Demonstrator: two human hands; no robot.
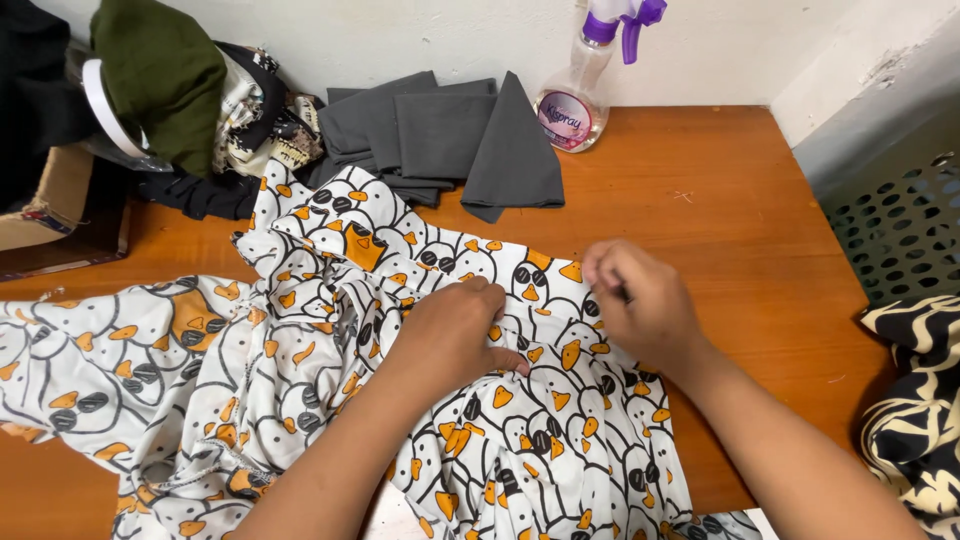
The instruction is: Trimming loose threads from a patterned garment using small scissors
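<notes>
Fabric [300,340], white with a repeated cartoon bird print in orange and black, lies bunched across the wooden counter [740,190]; it serves as the landmark for all positions below.

Left hand [450,335]: rests palm down on the middle of the fabric, fingers together and curled slightly, pressing the cloth flat. The press seems meant to keep the loose material from sliding.

Right hand [640,300]: sits at the fabric's right edge, fingers drawn together and pinching the hem. Whether something small is held between the fingertips cannot be told. The two hands are near each other, not touching.

Beyond the fabric, against the wall: a stack of folded grey cloth pieces [440,140], one corner overlapping the fabric's far edge. Right of that stack stands a clear spray bottle [580,90] with a purple trigger, upright and within reach.

Beyond the fabric's left part: a heap of dark and patterned cloth [200,110], with an olive green piece on top.

Well right of the fabric, at the counter's edge: black and cream patterned cloth [915,400], below a green perforated basket [895,225].
</notes>
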